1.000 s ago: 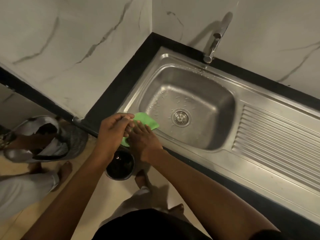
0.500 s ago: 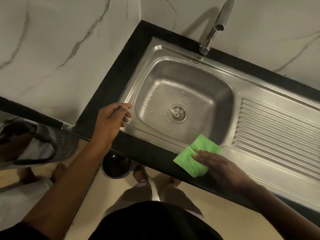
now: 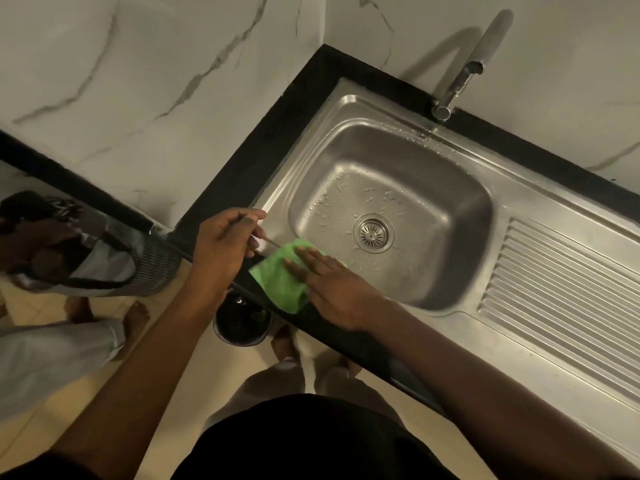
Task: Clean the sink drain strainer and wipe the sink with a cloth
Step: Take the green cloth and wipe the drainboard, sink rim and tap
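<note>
The green cloth (image 3: 282, 278) lies flat on the front-left rim of the steel sink (image 3: 540, 216), overlapping the black counter edge (image 3: 346, 336). The right hand (image 3: 332, 289) presses on it from the right, palm down, fingers extended and together, gripping nothing. The left hand (image 3: 221, 247) rests just left of the cloth on the sink corner, fingers loosely curled, empty. The drain strainer (image 3: 373, 232) sits seated in the basin floor, beyond the right hand's fingertips, apart from both hands.
</note>
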Available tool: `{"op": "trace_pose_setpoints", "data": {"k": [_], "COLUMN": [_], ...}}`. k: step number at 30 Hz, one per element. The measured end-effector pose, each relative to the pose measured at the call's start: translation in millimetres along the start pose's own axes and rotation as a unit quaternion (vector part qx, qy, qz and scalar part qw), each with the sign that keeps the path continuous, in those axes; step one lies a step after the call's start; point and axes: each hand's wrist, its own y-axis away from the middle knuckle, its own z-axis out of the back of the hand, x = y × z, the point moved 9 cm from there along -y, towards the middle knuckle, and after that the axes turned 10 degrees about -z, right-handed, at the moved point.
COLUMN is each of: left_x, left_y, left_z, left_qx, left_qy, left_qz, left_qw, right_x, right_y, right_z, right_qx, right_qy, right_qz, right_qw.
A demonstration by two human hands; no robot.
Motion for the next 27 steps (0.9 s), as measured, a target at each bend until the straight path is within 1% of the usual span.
{"op": "trace_pose_setpoints", "data": {"k": [4,7,10,14,18,22,27], "left_x": [-1.4,0.0,7.0,39.4,70.0,67.3,48.2], "left_y": [7.6,15.7,31.1,56.4,74.8,68.9,50.5], "left_z": [12.2,19.4,27.2,44.1,56.4,56.5,51.1], "left_qx": [-0.026,-0.041,-0.05,-0.056,-0.068,-0.071,-0.082], "left_qy": [-0.019,-0.034,-0.028,-0.056,-0.061,-0.041,-0.011], "left_qz": [-0.014,-0.021,-0.022,0.02,0.054,0.053,0.032], "left_qw": [0.999,0.998,0.998,0.997,0.994,0.995,0.996], "right_x": [47.2,53.4,39.9,1.2,-29.4,-15.7,24.2], "right_y": [-55.3,-53.6,-20.1,48.4,91.5,71.2,9.0], "right_z": [8.0,7.8,0.1,-13.6,-23.2,-23.6,-16.8], "right_qx": [0.007,-0.004,0.005,0.01,0.019,0.005,-0.02], "right_qy": [0.039,0.059,0.069,0.116,0.144,0.136,0.126], "right_qz": [-0.01,-0.001,0.042,0.089,0.096,0.08,0.056], "right_qw": [0.999,0.998,0.997,0.989,0.985,0.987,0.99]}}
